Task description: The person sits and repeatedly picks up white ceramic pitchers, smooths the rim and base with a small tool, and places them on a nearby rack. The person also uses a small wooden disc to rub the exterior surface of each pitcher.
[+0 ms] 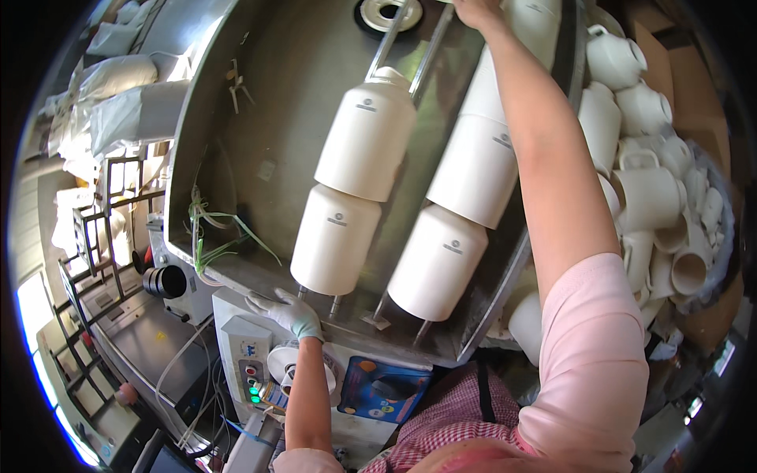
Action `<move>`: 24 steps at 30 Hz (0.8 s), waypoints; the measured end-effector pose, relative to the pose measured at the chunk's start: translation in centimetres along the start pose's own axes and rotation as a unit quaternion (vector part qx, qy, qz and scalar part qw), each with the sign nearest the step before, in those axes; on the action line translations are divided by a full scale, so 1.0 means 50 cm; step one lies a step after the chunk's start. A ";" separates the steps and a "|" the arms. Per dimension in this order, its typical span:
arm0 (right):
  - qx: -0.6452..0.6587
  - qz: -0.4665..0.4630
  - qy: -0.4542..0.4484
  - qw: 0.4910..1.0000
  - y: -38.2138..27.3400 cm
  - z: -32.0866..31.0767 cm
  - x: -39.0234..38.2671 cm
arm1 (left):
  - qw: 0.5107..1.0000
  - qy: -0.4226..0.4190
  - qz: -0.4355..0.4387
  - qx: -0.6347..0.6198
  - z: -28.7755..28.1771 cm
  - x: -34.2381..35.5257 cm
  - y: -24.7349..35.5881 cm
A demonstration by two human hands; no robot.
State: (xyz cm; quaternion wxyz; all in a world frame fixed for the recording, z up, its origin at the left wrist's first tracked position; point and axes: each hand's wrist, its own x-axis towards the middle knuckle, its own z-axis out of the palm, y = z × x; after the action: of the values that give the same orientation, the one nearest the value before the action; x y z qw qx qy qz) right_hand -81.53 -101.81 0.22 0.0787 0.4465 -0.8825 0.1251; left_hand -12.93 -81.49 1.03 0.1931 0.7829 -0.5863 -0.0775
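Observation:
My left hand [293, 315], in a pale glove, rests with fingers stretched out on the metal trough's [465, 347] front edge, just below a white bottle [335, 240]. Another white bottle [367, 140] lies end to end with that one on a pair of metal rails [430, 51]. A second row lies to the right, with a near white bottle [439, 262], a further white bottle [475, 169] and more beyond, partly behind my right forearm. My right hand [478, 13] reaches to the far end of the rails; the picture's top edge cuts off its fingers.
Many loose white containers [646, 189] are heaped right of the trough. A white ring on a black disc [388, 12] lies at its far end. Green and white straps [209, 229] hang over its left wall. Nearer stand a control box [240, 347], a tape roll [288, 364] and a blue mat [384, 388].

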 end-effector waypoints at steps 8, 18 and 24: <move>0.036 0.155 -0.002 0.987 -0.017 0.027 0.053 | 1.000 0.016 0.009 -0.001 0.002 -0.002 -0.006; 0.081 0.089 0.312 0.943 0.089 -0.215 0.048 | 0.998 -0.002 -0.003 -0.069 -0.007 -0.001 0.009; 0.419 0.262 0.229 0.838 0.264 -0.403 -0.137 | 0.999 0.000 0.016 0.051 0.010 0.009 -0.018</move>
State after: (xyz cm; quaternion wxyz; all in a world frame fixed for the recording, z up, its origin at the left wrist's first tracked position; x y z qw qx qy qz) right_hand -87.60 -83.13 15.80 0.0485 0.1470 -0.7867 0.5976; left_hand -12.15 -81.81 0.25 0.1544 0.7823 -0.6019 -0.0442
